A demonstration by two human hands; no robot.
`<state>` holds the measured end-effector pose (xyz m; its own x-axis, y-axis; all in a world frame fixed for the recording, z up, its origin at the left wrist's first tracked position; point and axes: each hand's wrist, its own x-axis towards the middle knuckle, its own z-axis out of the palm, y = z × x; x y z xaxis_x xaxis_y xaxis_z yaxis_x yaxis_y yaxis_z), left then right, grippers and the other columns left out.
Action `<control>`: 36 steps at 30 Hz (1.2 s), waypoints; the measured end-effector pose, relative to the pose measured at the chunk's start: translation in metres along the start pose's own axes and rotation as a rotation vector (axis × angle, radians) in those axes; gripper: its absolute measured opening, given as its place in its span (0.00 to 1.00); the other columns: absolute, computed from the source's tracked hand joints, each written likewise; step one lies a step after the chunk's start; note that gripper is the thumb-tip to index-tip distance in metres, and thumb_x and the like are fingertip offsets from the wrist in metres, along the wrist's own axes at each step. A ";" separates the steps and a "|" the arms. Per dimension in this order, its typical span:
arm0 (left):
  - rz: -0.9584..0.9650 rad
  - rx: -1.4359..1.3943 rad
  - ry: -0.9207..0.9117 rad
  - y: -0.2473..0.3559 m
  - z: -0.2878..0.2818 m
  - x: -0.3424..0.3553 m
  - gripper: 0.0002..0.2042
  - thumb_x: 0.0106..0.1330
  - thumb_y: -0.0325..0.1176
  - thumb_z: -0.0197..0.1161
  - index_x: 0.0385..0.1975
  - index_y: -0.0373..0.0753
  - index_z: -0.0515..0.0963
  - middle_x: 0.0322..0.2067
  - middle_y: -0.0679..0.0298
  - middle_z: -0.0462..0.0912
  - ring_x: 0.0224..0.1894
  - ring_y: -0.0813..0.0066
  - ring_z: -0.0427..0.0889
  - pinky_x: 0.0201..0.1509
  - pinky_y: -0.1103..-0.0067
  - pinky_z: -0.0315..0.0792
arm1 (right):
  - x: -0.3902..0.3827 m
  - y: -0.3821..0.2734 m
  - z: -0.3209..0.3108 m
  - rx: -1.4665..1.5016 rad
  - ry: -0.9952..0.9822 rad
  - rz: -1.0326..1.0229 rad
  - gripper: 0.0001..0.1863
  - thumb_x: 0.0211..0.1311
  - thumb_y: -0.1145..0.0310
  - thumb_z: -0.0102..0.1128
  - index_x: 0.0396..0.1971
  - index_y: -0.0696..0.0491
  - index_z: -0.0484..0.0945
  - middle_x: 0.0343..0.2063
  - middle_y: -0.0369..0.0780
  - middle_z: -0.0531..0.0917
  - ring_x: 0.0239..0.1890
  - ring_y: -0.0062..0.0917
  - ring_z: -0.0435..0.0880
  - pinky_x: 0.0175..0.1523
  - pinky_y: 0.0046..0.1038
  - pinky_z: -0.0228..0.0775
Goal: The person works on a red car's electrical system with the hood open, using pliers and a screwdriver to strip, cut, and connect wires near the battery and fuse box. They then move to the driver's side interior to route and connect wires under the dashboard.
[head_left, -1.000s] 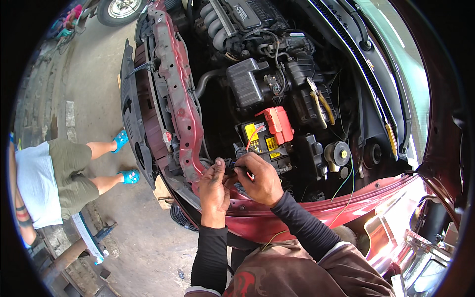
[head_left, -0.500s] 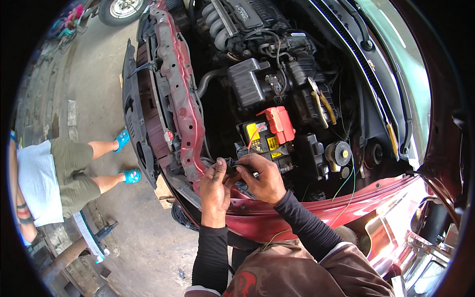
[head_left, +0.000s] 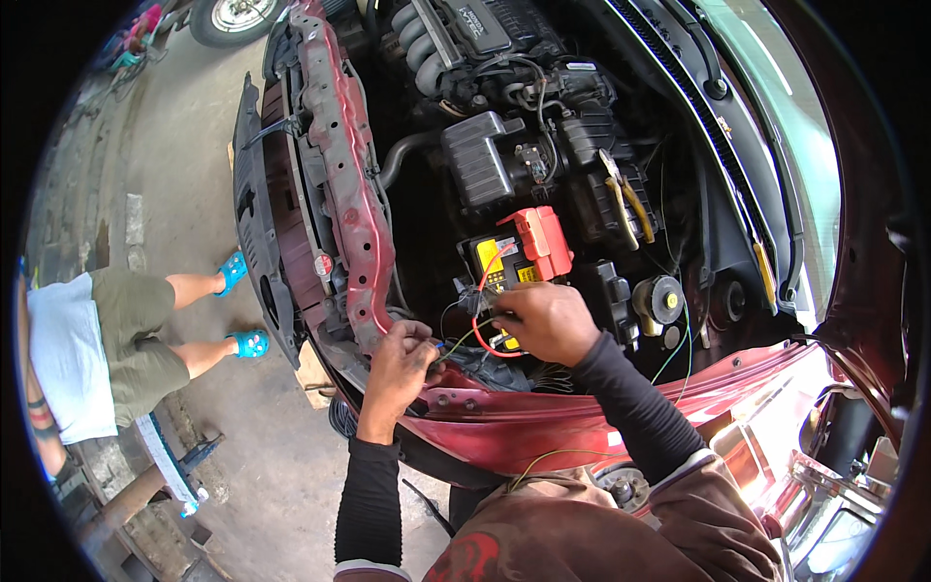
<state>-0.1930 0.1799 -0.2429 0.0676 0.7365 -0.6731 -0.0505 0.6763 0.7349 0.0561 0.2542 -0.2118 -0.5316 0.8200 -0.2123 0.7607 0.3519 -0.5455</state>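
Head view: 2 bare hands working in an open engine bay; landmark = the battery [head_left: 488,256] with yellow labels. Left hand [head_left: 396,376] is off the near-left side of the battery, fingers curled, thumb and fingertips pinching a thin yellow-green wire [head_left: 465,339]. Small blue bit [head_left: 441,346] shows at those fingertips, kind unclear. Right hand [head_left: 555,320] is over the near-right part of the battery, back of hand up, thumb and fingertips pressed together, pinching the same wire further along; exact contact partly hidden by the fingers. Wire spans the gap between the 2 hands, at the near-left side of the battery. Red wire [head_left: 476,312] bows in a loop over the battery's top and down toward its near side, passing between the hands.

Around it: red cover [head_left: 543,242] on the far-right part of the battery. Black ribbed box [head_left: 477,160] beyond the battery. Yellow-handled pliers [head_left: 621,199] beyond and right of the battery. Round black cap [head_left: 664,299] with yellow centre, right of the battery. Red crossbar [head_left: 351,213] left of the battery, red fender [head_left: 727,373] on its near-right side. Well left of the battery: another person's olive shorts [head_left: 136,320] and 2 blue clogs [head_left: 250,343] on the concrete floor [head_left: 281,466]; 1 wheel [head_left: 235,15] far beyond and left of the battery
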 end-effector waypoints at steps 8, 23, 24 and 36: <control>0.019 0.741 -0.226 0.029 -0.008 0.010 0.16 0.75 0.40 0.62 0.46 0.30 0.81 0.28 0.57 0.82 0.32 0.68 0.81 0.41 0.72 0.74 | 0.026 0.007 0.025 0.001 -0.085 -0.020 0.09 0.61 0.62 0.69 0.37 0.50 0.86 0.34 0.42 0.87 0.39 0.42 0.88 0.42 0.44 0.79; 0.161 0.852 -0.257 0.031 -0.010 0.043 0.10 0.71 0.32 0.64 0.38 0.30 0.86 0.27 0.50 0.86 0.32 0.55 0.86 0.40 0.66 0.75 | 0.008 0.003 0.000 0.043 -0.128 -0.087 0.25 0.57 0.65 0.65 0.56 0.51 0.77 0.38 0.47 0.87 0.44 0.46 0.88 0.48 0.48 0.79; 0.147 0.841 -0.279 0.034 -0.011 0.045 0.10 0.71 0.31 0.64 0.40 0.30 0.86 0.28 0.51 0.87 0.32 0.56 0.86 0.40 0.67 0.75 | 0.013 0.001 0.009 0.080 -0.142 -0.123 0.23 0.58 0.64 0.65 0.54 0.53 0.77 0.37 0.49 0.87 0.43 0.48 0.87 0.47 0.49 0.78; 0.302 1.028 0.096 0.031 -0.008 0.043 0.13 0.60 0.29 0.69 0.45 0.34 0.87 0.34 0.51 0.89 0.37 0.52 0.88 0.45 0.65 0.80 | 0.000 -0.008 0.031 -0.063 -0.084 -0.001 0.15 0.57 0.67 0.68 0.45 0.52 0.83 0.43 0.42 0.84 0.52 0.39 0.83 0.57 0.41 0.72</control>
<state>-0.1997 0.2326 -0.2493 0.1117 0.8992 -0.4231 0.8129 0.1623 0.5594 0.0387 0.2368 -0.2330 -0.5594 0.7799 -0.2808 0.7809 0.3822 -0.4942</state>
